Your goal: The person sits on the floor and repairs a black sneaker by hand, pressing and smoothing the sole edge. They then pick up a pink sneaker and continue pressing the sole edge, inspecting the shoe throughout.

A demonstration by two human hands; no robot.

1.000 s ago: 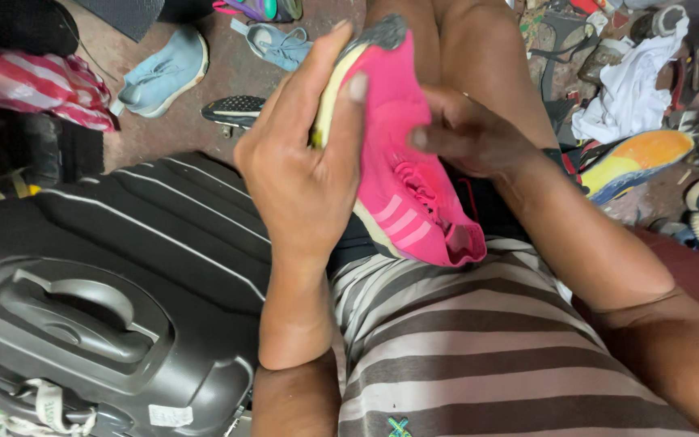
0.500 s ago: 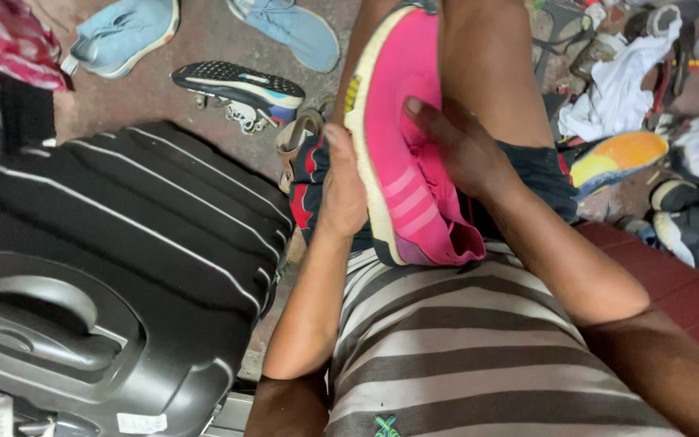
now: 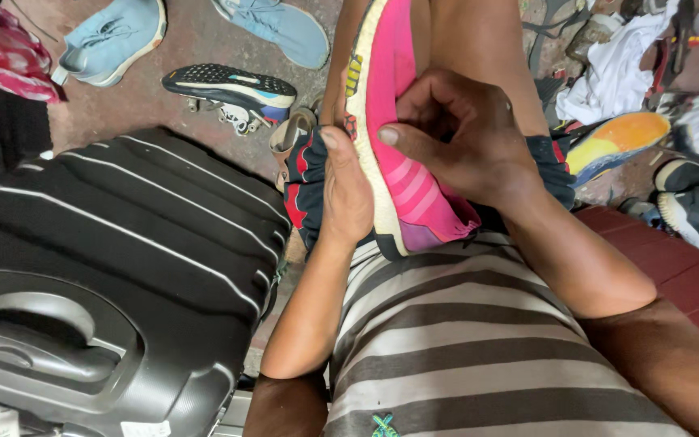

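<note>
pink shoe (image 3: 402, 154) between both hands' fingers (image 3: 414, 137)

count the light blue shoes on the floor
2. One blue shoe lies at top left beside the striped cloth; the other lies at top centre, cut by the frame edge. More may be hidden in the clutter.

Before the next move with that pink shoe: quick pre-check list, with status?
1. Right hand grips pink shoe upper: ok.
2. Left hand backs the sole edge: ok.
3. Shoe rests on the lap, against the thigh: ok.
4. Heel end in view: ok; toe runs out of frame: cannot tell.
5. Black suitcase close beside left arm, little elbow room: not ok.
6. Loose black shoe on floor ahead: not ok.
</note>
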